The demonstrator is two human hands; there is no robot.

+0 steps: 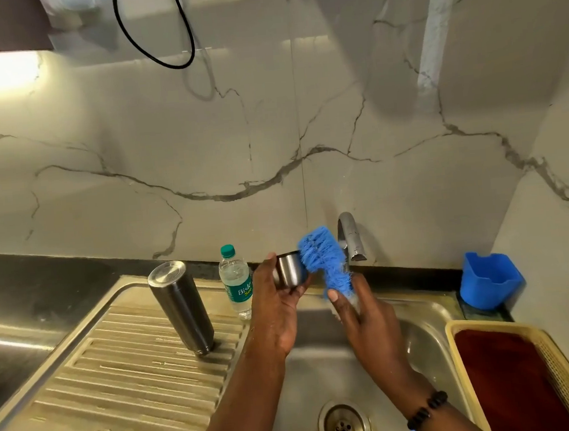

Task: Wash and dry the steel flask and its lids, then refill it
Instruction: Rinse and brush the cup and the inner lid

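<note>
We hold the little steel lid (290,272) over the sink (425,309) in our left hand (277,305), fingers curled around its sides. Our right hand (364,315) grips the blue brush (325,263), bristles touching the lid. The lid looks light, hard and probably slippery when wet, so we should hold its sides tight. The flask (181,307) stands upside down on the draining board (125,373).

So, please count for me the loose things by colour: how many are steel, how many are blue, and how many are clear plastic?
Steel: 2, the flask and the lid cup in the left hand
Blue: 2, the brush in the right hand and the holder
Clear plastic: 1, the water bottle
Total: 5
</note>
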